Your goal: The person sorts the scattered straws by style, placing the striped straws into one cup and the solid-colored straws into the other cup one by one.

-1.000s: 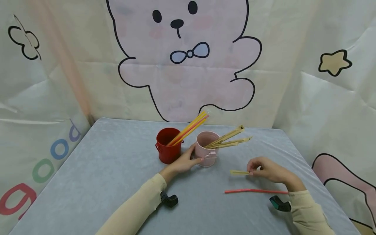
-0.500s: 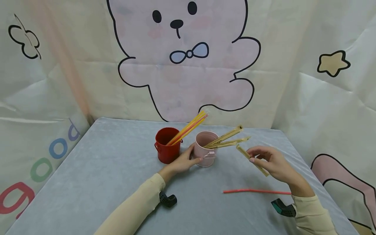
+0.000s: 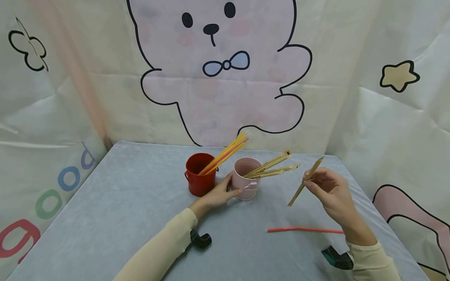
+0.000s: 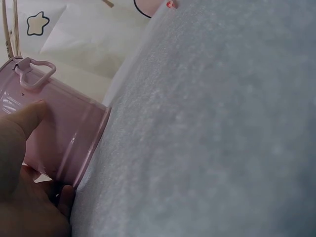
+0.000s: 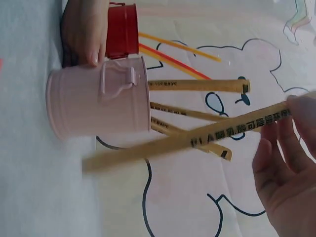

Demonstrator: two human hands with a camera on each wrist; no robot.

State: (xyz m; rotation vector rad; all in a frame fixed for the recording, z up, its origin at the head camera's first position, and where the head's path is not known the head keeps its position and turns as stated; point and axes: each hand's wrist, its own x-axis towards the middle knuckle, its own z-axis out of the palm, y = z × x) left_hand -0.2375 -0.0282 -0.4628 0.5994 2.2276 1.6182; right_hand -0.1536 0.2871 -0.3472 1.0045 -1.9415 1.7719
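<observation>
A small pink bucket stands upright on the cloth, with several paper-wrapped straws leaning out to the right. My left hand grips its side; in the left wrist view the thumb lies on the wall and other fingers reach behind. Above the cloth, to the right of the bucket, my right hand pinches one paper-wrapped straw, which slants with its lower end to the left. Dark printed characters show on its wrapper in the right wrist view. Its lower end hangs apart from the bucket.
Close by on the left is a red bucket holding yellow and red straws. A single red straw lies on the grey-blue cloth in front. Behind the table hangs a printed curtain.
My right hand has lifted its wrapped straw off the cloth and turned it from lying flat to a steep slant. The left hand and both buckets stay put.
</observation>
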